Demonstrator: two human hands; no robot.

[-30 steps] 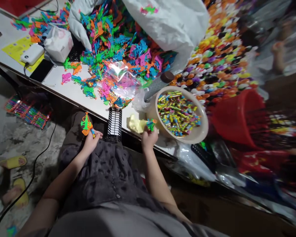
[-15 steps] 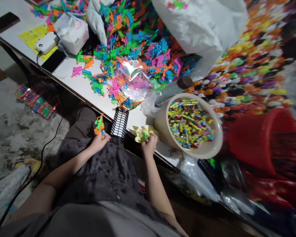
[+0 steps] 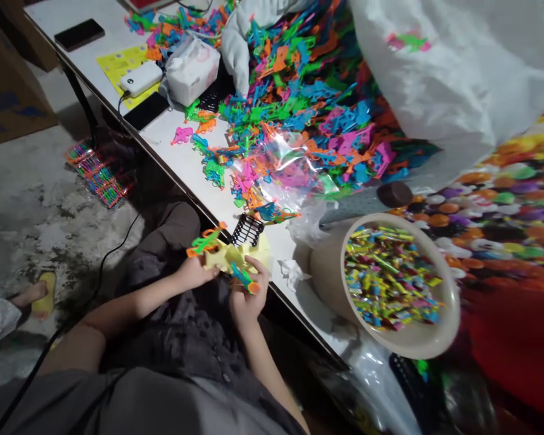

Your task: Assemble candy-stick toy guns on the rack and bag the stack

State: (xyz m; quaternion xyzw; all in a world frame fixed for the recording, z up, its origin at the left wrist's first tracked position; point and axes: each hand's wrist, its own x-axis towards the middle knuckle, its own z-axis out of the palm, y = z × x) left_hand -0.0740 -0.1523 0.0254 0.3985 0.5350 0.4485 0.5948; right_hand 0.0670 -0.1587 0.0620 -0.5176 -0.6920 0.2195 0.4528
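Note:
My left hand [image 3: 197, 273] is closed around small green-and-orange plastic toys [image 3: 205, 241], which stick up past the fingers. Its fingertips also meet a crumpled pale-yellow paper piece [image 3: 218, 256]. In my closed right hand [image 3: 248, 300] is a blue, green and orange plastic toy [image 3: 243, 278], with the forefinger reaching onto the yellow paper. Both hands are close together above my lap at the table edge. Just beyond them a black plastic basket [image 3: 247, 231] overhangs that edge, partly covered by the paper.
Bright plastic toys [image 3: 308, 109] heap across the table [image 3: 163, 148], beside a white sack [image 3: 453, 78]. A cream bucket [image 3: 326, 284] of small wrapped pieces stands to the right. Phones [image 3: 147, 110] and a tissue pack [image 3: 193, 71] lie left. Another person's foot [image 3: 37, 293] shows at far left.
My right hand has moved left with the yellow paper and meets my left hand. The camera view has shifted, so the table appears further right and lower.

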